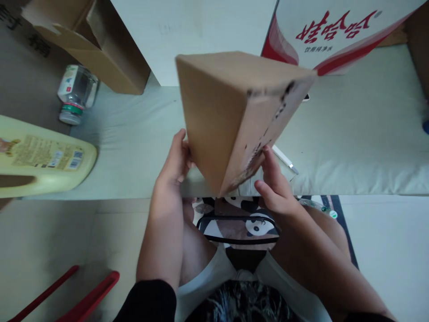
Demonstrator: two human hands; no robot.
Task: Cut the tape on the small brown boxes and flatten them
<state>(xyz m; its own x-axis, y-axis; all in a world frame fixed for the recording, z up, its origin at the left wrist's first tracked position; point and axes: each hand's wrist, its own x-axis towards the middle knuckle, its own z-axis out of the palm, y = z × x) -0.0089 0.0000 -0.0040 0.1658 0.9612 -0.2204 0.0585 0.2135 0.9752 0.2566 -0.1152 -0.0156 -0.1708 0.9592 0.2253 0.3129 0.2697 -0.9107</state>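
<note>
- A brown cardboard box is held tilted above the near edge of the desk, one corner pointing down toward the person's lap.
- The left hand presses flat against the box's left face, fingers closed on the cardboard.
- The right hand grips the lower right face, with the thumb out in front and the fingers behind the box; how far they wrap is hidden.
- The box's right face carries dark smudged print, too blurred to read.
- The desk is covered with a pale, slightly wrinkled cloth that runs across the whole width of the view.
- A thin white pen-like thing lies on the cloth just beside the right hand; it may be a pen or a small blade.
- On the left a big yellow plastic jug lies on its side, hanging over the desk edge.
- Behind it a clear plastic bottle with a green band also lies on its side.
- An open brown carton stands at the far left, and a white carton with red print at the far right.
- Below the desk is a pale floor, and red bars show at the lower left.
</note>
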